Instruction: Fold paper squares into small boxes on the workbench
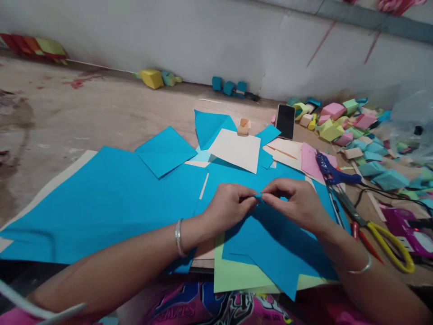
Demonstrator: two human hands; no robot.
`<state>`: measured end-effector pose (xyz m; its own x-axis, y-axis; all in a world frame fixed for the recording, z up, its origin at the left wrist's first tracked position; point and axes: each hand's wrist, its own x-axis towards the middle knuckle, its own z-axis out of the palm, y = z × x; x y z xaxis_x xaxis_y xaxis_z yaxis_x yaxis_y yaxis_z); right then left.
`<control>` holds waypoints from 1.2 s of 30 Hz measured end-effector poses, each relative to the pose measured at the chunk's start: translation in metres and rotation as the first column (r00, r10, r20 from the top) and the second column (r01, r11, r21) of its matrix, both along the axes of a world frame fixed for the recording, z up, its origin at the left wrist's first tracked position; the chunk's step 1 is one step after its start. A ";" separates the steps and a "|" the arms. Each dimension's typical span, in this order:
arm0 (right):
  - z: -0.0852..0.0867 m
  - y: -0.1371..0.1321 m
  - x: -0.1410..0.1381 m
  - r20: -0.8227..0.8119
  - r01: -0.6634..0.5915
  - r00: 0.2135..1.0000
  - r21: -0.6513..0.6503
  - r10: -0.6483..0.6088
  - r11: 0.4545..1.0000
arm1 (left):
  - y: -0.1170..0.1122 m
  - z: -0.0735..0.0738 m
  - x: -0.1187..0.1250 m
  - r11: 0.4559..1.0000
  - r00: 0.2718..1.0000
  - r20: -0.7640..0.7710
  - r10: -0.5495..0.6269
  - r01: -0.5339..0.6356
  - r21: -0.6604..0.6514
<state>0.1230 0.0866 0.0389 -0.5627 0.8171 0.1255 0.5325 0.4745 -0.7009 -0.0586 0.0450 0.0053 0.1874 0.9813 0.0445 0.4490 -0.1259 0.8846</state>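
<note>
A small piece of blue paper [259,196] is pinched between the fingertips of both hands, mostly hidden by them. My left hand [230,204] holds its left side with thumb and forefinger. From the other side my right hand [293,202] grips it in the same way, the thumb below. Under the hands lie large blue paper sheets [142,203] over a light green sheet [233,275]. Just beyond them are a cream paper piece [238,149], a blue square [165,151] and a small open peach paper box [244,126].
To the right lie a blue glue gun [329,170], yellow-handled scissors [385,239], a pen [334,205] and a magenta device [406,232]. A phone [285,121] lies behind. Many coloured paper boxes [333,110] are heaped at right; blue ones [229,88] line the wall.
</note>
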 end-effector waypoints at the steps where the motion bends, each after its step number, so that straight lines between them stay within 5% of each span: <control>1: 0.001 0.000 0.001 0.001 -0.020 1.000 -0.001 0.020 1.000 | 0.000 0.000 0.000 0.999 0.999 0.032 0.007 -0.006 -0.031; 7: 0.000 0.001 0.002 0.011 -0.149 0.989 0.124 0.149 0.981 | 0.002 -0.001 0.002 0.982 0.977 0.199 0.070 -0.032 -0.188; 18: -0.005 -0.004 -0.001 -0.003 -0.034 0.999 0.229 0.036 0.973 | 0.001 -0.004 0.004 0.954 0.930 0.346 0.124 -0.015 -0.300; 27: -0.014 -0.002 0.000 0.103 -0.123 0.990 0.337 0.093 0.933 | 0.000 0.007 -0.001 0.984 0.991 0.104 0.089 -0.103 0.147; 32: -0.015 -0.003 0.000 0.137 -0.159 0.983 0.333 0.119 0.929 | 0.002 0.007 -0.001 0.984 0.991 0.112 0.071 -0.088 0.154; 36: -0.009 -0.005 0.001 0.114 -0.159 0.985 0.284 0.132 0.945 | 0.005 0.008 -0.001 0.999 0.968 0.246 0.042 -0.046 0.011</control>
<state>0.1243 0.0813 0.0302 -0.6933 0.6609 0.2874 0.4983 0.7277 -0.4713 -0.0599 0.0499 0.0135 0.1256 0.9870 0.1005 0.2239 -0.1268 0.9663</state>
